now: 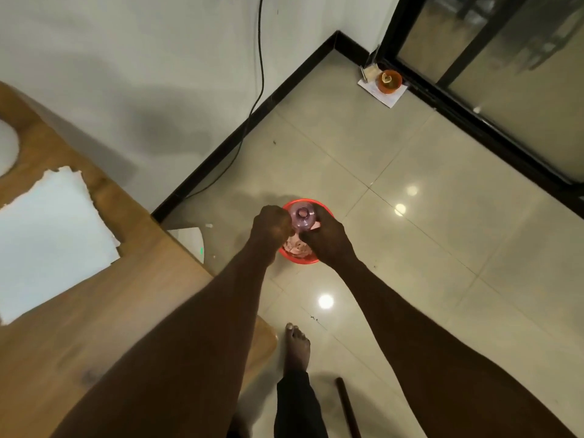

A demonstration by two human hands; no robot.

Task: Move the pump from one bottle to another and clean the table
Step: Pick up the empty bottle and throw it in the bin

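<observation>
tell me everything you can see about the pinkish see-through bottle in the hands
The pinkish see-through plastic bottle is seen from above, its round open neck toward the camera with no pump or cap on it. Its shoulders look smooth and domed; the lower body is hidden. It looks roughly upright, over the red round bin on the tiled floor. The left hand and the right hand grip it from either side.

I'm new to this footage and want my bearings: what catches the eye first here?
Mid-frame, both hands grip a clear pink bottle over a red bin on the tiled floor: left hand beside its open neck, right hand on its body. At left, white paper lies on the wooden table. In the far corner, a small orange pot sits on a paper sheet.
</observation>
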